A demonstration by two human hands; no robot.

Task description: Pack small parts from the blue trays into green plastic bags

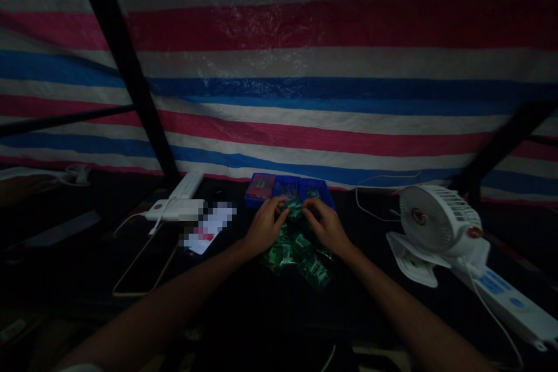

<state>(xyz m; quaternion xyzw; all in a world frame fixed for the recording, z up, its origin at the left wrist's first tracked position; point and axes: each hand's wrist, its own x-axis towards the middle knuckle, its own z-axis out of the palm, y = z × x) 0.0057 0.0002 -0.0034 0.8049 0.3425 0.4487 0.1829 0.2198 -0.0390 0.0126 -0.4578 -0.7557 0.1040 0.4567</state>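
Note:
A small clear-and-green plastic packet (295,207) is held up between my two hands. The fingertips of my left hand (267,223) pinch its left side, and those of my right hand (326,224) grip its right side. Below them, a loose pile of similar green packets (314,270) lies on the dark table; their contents are too dim to make out. Just behind my hands stand blue trays (330,200) side by side. The left one holds a reddish flat stack (260,186), and the others hold small clear or greyish pieces.
A white fan (429,218) stands at right beside a power strip (501,296). Left are a lit phone (211,229), a dark phone (146,267), a white charger (178,209) and cables. Another person's hand (28,186) shows at far left. Striped sheeting (279,64) hangs behind.

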